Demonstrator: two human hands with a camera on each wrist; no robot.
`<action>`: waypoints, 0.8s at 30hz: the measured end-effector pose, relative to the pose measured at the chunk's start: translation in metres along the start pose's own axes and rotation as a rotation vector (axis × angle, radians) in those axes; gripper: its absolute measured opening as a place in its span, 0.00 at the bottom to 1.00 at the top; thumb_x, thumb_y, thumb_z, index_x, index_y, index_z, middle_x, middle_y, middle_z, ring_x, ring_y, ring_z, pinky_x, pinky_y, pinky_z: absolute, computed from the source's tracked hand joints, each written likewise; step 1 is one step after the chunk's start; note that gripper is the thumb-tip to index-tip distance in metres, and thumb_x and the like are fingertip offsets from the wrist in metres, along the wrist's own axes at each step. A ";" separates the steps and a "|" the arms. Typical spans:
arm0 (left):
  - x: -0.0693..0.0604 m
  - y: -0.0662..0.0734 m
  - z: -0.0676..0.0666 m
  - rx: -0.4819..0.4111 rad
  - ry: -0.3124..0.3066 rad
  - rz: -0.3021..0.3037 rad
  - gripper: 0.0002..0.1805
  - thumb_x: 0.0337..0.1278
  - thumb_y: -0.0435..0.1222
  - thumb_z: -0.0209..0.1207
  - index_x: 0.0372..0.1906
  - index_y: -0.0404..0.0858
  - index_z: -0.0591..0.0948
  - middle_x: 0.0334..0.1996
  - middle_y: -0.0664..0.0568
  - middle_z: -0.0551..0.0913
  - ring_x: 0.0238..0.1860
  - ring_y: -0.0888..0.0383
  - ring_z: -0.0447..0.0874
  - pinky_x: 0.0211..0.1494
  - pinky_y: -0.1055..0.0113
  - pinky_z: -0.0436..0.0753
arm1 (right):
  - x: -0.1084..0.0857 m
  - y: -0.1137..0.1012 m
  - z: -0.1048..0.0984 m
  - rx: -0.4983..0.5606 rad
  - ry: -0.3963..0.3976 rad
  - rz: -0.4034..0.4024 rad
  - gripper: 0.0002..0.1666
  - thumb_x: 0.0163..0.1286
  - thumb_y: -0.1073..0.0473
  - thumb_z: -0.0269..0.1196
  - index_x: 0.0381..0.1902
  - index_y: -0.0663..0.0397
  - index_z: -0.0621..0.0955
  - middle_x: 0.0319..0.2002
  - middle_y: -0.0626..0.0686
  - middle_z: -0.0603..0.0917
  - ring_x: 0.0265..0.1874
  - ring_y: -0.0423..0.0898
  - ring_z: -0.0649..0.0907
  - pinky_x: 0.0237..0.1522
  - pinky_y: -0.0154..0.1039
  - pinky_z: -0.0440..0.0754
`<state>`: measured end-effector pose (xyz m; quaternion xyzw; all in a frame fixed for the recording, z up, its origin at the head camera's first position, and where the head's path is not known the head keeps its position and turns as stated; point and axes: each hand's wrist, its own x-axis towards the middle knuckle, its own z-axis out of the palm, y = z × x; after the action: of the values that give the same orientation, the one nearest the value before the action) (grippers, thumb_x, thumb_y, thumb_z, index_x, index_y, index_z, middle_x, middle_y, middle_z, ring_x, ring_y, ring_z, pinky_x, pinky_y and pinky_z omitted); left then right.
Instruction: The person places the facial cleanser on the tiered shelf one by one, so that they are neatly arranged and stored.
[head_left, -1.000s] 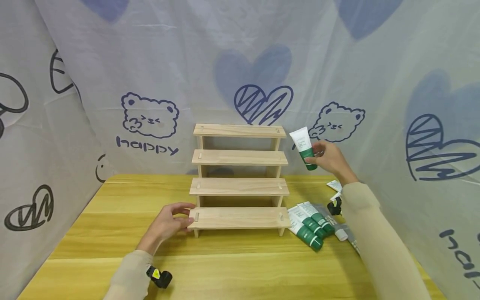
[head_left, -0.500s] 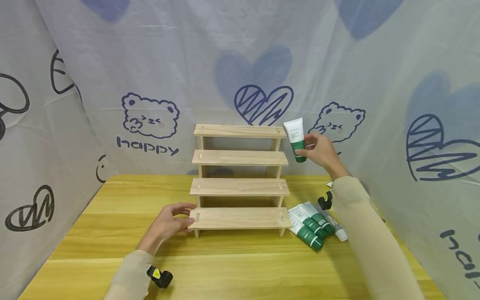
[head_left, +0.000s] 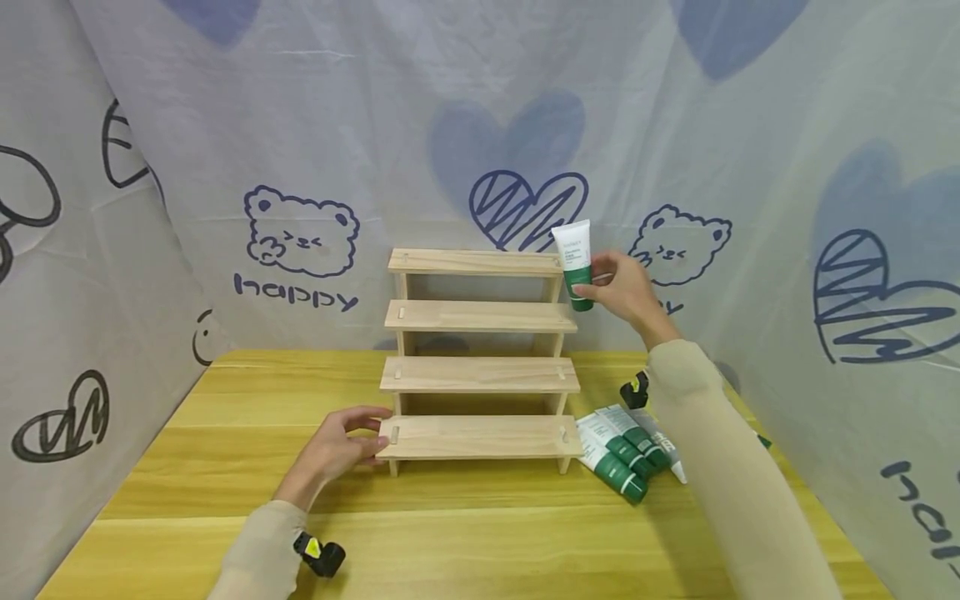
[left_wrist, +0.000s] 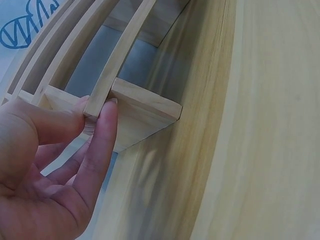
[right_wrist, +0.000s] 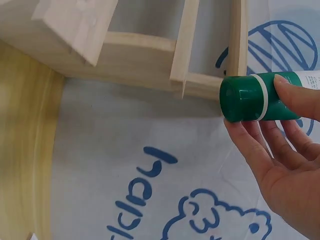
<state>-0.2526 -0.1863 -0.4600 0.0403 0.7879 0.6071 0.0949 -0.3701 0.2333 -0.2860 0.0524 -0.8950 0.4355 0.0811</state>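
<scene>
Left fingers pinch your rack, presumably to steady it! Right fingers pinch the tube low, seemingly sparing its label.

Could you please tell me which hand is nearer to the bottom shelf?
Left: the left hand pinches the left end of the bottom shelf; the right hand holds a tube higher, near the top shelf.

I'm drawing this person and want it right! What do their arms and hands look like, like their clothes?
The left sleeve and right sleeve are long, plain and pale beige. Worn with them are a left gadget and a right gadget, both small and black; the left one has a yellow patch. The left hand and right hand wear no gloves.
</scene>
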 end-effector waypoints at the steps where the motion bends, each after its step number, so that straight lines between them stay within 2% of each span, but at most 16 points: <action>1: 0.000 0.000 0.000 0.000 0.001 -0.002 0.24 0.66 0.26 0.63 0.67 0.32 0.77 0.59 0.31 0.77 0.42 0.54 0.87 0.46 0.58 0.93 | 0.000 -0.002 0.001 0.002 -0.001 -0.003 0.33 0.68 0.62 0.70 0.67 0.67 0.72 0.63 0.67 0.79 0.61 0.62 0.80 0.67 0.58 0.80; 14: 0.000 -0.002 0.000 0.006 -0.001 0.003 0.24 0.67 0.28 0.63 0.67 0.33 0.78 0.60 0.32 0.76 0.44 0.54 0.87 0.46 0.60 0.93 | 0.010 -0.023 0.015 0.025 -0.019 -0.007 0.35 0.68 0.61 0.70 0.68 0.65 0.72 0.64 0.66 0.79 0.62 0.61 0.80 0.67 0.56 0.81; 24: -0.001 -0.002 -0.001 -0.002 -0.002 -0.003 0.25 0.67 0.28 0.63 0.68 0.33 0.77 0.60 0.32 0.76 0.43 0.54 0.87 0.46 0.60 0.93 | 0.019 -0.039 0.033 0.089 -0.009 -0.061 0.34 0.66 0.63 0.71 0.66 0.67 0.73 0.62 0.67 0.80 0.60 0.61 0.81 0.67 0.53 0.82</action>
<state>-0.2520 -0.1879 -0.4618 0.0396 0.7874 0.6076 0.0966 -0.3860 0.1828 -0.2730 0.0851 -0.8732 0.4718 0.0876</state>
